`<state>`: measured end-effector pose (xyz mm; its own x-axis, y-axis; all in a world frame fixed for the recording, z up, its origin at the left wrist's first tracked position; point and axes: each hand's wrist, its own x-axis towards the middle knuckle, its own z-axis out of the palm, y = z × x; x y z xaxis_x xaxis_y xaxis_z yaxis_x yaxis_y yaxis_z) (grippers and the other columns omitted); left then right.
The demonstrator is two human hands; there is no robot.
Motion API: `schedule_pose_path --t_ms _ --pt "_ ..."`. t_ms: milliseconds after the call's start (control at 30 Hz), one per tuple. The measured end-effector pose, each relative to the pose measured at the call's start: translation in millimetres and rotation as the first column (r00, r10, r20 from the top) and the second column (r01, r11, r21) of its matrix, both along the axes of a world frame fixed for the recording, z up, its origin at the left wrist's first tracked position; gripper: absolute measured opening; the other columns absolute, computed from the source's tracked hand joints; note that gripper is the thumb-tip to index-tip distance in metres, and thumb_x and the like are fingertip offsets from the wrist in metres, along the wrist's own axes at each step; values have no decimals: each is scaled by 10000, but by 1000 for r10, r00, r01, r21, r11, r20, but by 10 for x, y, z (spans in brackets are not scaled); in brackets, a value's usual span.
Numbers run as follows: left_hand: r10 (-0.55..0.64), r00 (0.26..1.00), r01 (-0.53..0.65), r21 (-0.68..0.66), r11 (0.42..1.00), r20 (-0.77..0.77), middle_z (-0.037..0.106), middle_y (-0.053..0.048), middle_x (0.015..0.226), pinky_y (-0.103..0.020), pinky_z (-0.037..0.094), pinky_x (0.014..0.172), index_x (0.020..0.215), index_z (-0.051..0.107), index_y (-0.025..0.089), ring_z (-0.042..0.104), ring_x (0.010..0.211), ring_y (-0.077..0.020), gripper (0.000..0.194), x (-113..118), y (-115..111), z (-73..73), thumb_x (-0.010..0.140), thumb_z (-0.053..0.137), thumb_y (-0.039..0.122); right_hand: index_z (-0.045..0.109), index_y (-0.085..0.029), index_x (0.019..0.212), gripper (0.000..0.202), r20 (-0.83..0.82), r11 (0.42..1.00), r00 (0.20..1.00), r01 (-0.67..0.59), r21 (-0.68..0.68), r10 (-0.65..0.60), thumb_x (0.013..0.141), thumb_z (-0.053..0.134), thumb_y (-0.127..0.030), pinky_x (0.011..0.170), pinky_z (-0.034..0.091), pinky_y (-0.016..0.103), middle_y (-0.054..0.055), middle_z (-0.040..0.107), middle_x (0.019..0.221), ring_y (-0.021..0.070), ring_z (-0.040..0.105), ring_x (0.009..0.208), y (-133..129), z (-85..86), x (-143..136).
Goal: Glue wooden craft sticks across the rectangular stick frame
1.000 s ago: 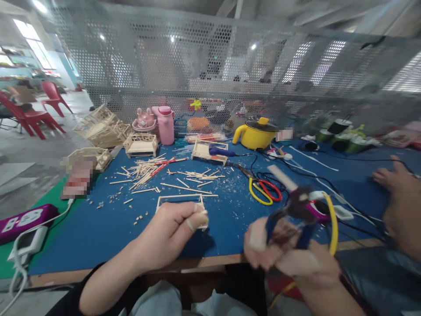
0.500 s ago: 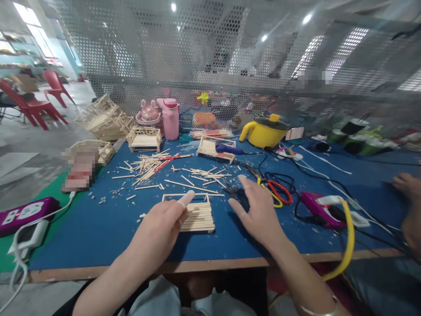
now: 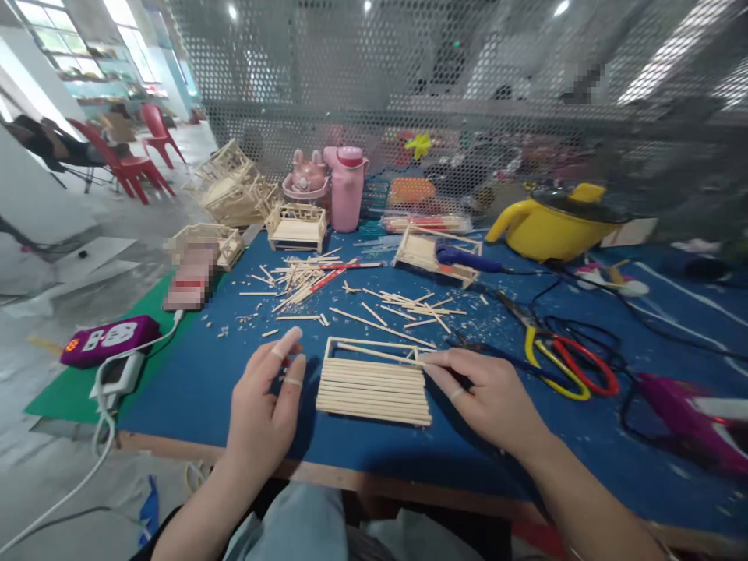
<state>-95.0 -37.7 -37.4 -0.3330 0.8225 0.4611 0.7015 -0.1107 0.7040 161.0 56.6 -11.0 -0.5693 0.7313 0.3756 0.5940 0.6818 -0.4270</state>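
A small panel of pale wooden sticks (image 3: 374, 389), laid side by side with a thin frame at its far edge, lies on the blue table mat. My right hand (image 3: 479, 389) pinches the right end of a stick (image 3: 374, 351) slanting over that frame. My left hand (image 3: 266, 397) rests just left of the panel, thumb and forefinger apart, holding nothing. White wraps cover some fingertips. Loose sticks (image 3: 409, 302) lie behind the panel, and another pile (image 3: 301, 280) with red-marked pieces sits further left.
Scissors (image 3: 531, 323) with red and yellow handles lie at right, near a blue glue gun (image 3: 467, 257) on a stick frame. A yellow pot (image 3: 543, 230), pink bottle (image 3: 349, 191), small wooden beds (image 3: 297, 226), phone (image 3: 190, 276) and purple power strip (image 3: 111, 340) surround the work.
The view has swung right. My left hand has come off the panel to its left side; my right hand has moved to the panel's far right corner and closed on a stick.
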Motion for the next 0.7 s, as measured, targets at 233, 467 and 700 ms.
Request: schedule_pose_path --t_ms 233,467,700 --pt "-139 980 159 -148 976 139 639 -52 1004 -287 497 821 1222 580 185 616 927 -161 337 57 40 -193 924 488 312 696 -228 864 184 6 999 1000 -24 -44 24 901 516 -234 706 522 251 18 748 844 161 697 773 35 -112 -54" --pt "-162 982 179 -189 966 102 615 -55 974 -282 489 778 1242 580 181 599 883 -159 351 129 74 -118 930 460 288 707 -214 855 212 40 996 997 -56 -63 58 884 497 -207 668 511 243 17 742 794 149 685 722 81 -53 -168" --pt "-166 980 138 -229 964 -107 597 -95 1043 -342 471 833 1310 543 167 558 950 -208 405 148 75 -150 951 391 277 716 -228 763 224 56 995 998 23 -100 -17 862 515 -217 614 493 237 9 733 728 156 668 669 74 -61 -159"
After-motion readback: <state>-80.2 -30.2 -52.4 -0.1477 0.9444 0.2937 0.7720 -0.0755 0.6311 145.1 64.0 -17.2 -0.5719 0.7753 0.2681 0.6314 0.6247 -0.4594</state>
